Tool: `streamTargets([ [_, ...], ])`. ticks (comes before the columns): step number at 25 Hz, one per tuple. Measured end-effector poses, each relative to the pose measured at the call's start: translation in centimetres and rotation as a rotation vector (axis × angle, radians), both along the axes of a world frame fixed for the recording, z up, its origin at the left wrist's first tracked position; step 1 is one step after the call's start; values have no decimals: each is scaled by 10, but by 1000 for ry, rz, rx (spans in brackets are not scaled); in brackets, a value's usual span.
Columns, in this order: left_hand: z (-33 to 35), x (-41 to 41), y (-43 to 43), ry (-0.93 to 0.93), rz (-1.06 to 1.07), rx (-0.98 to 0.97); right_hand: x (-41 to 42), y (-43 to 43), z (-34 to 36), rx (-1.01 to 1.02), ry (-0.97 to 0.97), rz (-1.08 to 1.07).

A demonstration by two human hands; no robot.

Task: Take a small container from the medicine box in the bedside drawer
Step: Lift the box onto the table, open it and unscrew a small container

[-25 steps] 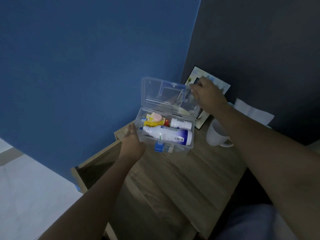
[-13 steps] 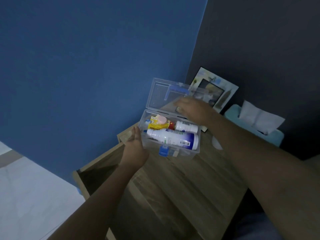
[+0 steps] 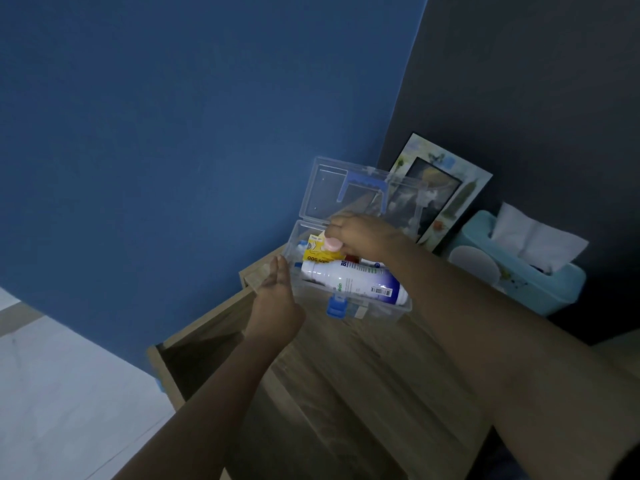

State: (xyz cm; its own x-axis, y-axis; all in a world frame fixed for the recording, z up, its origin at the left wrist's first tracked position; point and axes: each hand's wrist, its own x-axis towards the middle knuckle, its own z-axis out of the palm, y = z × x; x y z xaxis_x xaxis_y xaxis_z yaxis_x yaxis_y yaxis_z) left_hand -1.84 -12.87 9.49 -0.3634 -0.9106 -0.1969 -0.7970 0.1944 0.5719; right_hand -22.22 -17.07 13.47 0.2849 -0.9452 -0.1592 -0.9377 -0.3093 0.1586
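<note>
A clear plastic medicine box (image 3: 372, 308) with a blue latch stands on the wooden bedside table (image 3: 346, 375), its lid (image 3: 323, 192) raised. Inside lie a large white bottle (image 3: 346, 280), a yellow packet (image 3: 312, 253) and a small pink-capped container (image 3: 333, 244). My right hand (image 3: 367, 237) reaches into the box from the right, its fingertips closed around the pink-capped container. My left hand (image 3: 277, 299) lies flat against the box's left wall, fingers straight. Other items under my right hand are hidden.
The drawer (image 3: 194, 355) is pulled out at the table's left, dark inside. Behind the box a picture frame (image 3: 446, 192) leans on the dark wall. A white cup (image 3: 474, 265) and a light blue tissue box (image 3: 519, 271) stand at the right.
My right hand came off the lid's top edge and dropped into the box, closing on the pink-capped container. My left hand stayed against the box's left side.
</note>
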Motion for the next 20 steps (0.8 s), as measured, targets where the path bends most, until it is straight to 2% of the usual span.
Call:
streamTargets([
  [6, -5, -7, -2, -6, -38, -19, -2, -3, 1, -24, -10, -10],
  [8, -2, -3, -3, 14, -46, 14, -1, 3, 5, -104, -202, -55],
  [10, 11, 4, 0, 106, -58, 17, 3, 19, 14, -212, -580, -205],
  [12, 34, 10, 6, 217, -65, -78, 8, 45, 26, -294, -903, -325],
  [13, 47, 12, 9, 261, -70, -142, 12, 60, 31, -302, -1003, -347],
  [15, 76, 15, 19, 353, -66, -208, 19, 95, 42, -303, -1111, -340],
  [20, 148, 17, 78, 479, -162, -133, 40, 186, 81, -427, -1170, -352],
])
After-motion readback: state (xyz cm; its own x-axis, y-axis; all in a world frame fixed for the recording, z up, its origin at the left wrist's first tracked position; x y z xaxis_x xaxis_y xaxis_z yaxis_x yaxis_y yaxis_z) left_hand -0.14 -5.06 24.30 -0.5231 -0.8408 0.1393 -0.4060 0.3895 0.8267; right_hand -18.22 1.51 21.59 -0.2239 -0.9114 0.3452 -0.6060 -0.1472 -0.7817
